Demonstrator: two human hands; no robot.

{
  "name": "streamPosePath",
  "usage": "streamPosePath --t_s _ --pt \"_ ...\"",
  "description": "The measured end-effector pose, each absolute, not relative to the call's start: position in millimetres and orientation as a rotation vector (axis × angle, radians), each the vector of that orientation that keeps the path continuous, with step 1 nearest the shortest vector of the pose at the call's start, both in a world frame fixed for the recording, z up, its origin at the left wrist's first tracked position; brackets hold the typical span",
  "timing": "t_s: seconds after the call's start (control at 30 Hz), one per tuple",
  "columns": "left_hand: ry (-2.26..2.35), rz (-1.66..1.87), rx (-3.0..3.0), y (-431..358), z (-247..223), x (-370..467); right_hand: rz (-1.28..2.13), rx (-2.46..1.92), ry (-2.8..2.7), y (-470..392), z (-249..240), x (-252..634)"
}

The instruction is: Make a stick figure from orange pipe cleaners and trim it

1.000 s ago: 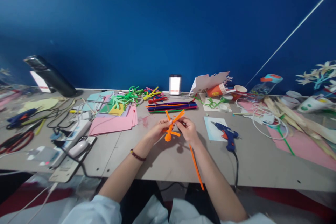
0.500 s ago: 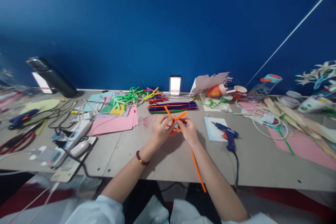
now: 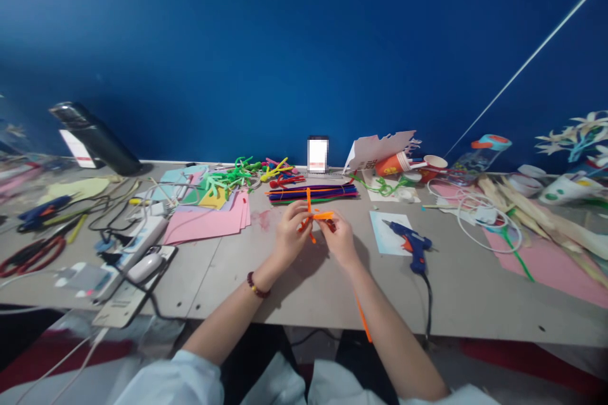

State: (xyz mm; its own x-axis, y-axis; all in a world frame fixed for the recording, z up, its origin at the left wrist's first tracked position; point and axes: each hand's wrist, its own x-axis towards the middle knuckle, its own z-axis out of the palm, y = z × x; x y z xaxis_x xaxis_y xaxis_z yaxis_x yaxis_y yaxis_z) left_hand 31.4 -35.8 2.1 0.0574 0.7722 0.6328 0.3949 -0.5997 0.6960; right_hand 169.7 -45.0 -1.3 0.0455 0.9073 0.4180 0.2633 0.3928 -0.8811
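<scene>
Between my hands is an orange pipe cleaner shape (image 3: 323, 216), with short arms sticking out from a crossing point. My left hand (image 3: 291, 231) pinches it from the left, fingertips near the crossing. From the other side my right hand (image 3: 341, 237) also grips it with thumb and fingers. A long orange tail (image 3: 363, 321) hangs beside my right forearm, partly hidden by it. Just beyond my fingers lies a bundle of pipe cleaners (image 3: 332, 192) in purple, orange and green. My fingers cover part of the orange shape.
A blue glue gun (image 3: 417, 247) rests on a pale blue card to the right. Left are pink paper sheets (image 3: 204, 226), green twisted pipe cleaners (image 3: 237, 174), a power strip (image 3: 137, 253) and scissors (image 3: 35, 256). A phone (image 3: 318, 155) leans on the blue wall.
The orange shape has turned in my hands: one arm now points straight up and another points right. Less of the hanging tail shows beside my right forearm.
</scene>
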Motion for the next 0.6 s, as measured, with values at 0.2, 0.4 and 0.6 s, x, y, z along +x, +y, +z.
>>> streamPosePath --t_s 0.2,0.4,0.6 --pt "1.057 1.357 1.765 -34 10 29 0.479 -1.105 -1.667 -43 -2 177" --pt "0.875 1.029 1.450 -24 15 15 0.521 -1.083 -1.729 -40 1 183" --pt "0.746 0.712 1.106 -23 17 5 0.832 -1.044 -1.643 -40 6 184"
